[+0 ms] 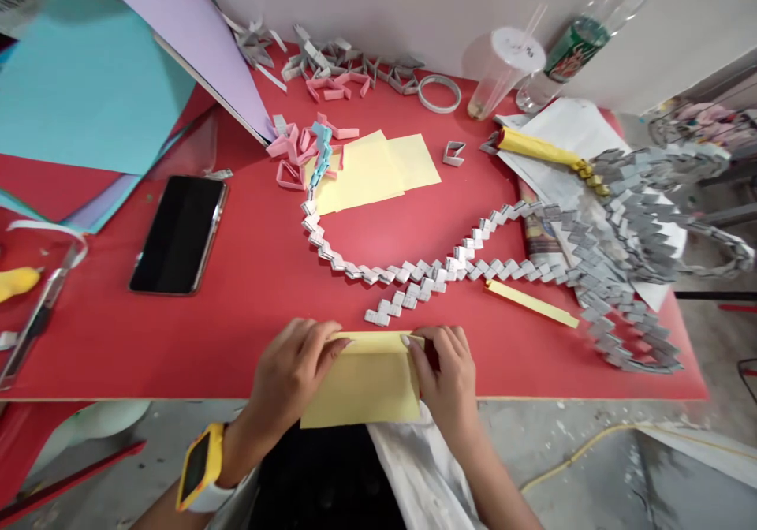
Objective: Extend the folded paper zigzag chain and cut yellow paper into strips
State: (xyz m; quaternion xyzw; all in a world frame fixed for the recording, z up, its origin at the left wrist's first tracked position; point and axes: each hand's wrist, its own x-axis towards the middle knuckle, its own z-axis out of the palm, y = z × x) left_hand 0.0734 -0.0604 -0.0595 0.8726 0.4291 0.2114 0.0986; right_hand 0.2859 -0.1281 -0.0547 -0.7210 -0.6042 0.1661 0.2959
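1. Yellow paper sheet (360, 392): at the front edge of the red tabletop (260, 230), between the two hands; far edge turned over into a narrow band, near part extending past the tabletop's edge above the lap.
2. Left hand (289, 374): pinched on the left end of the fold, thumb on the near face, fingers curled at the far side. Yellow-cased watch (201, 467) on this wrist.
3. Right hand (448, 378): same grip at the right end, thumb pressed on the fold.
4. Container one: clear cup (500, 80), lidded, straw through the top; a little yellowish-brown matter at its base (liquid or solid, cannot tell).
5. Container two: clear bottle (576, 49) with a green label, upright just beside the cup; contents cannot be made out.
6. Grey-white folded-paper chain (396, 274): beyond the hands, crossing itself and heaped at right; a blue section (321, 155) ends it beside loose yellow sheets (370, 175).
7. Narrow folded yellow strip (532, 304): near the chain, right of the hands.
8. Pink folded pieces (289, 147): near the blue section. Dark-screened phone (177, 234): flat, farther left.
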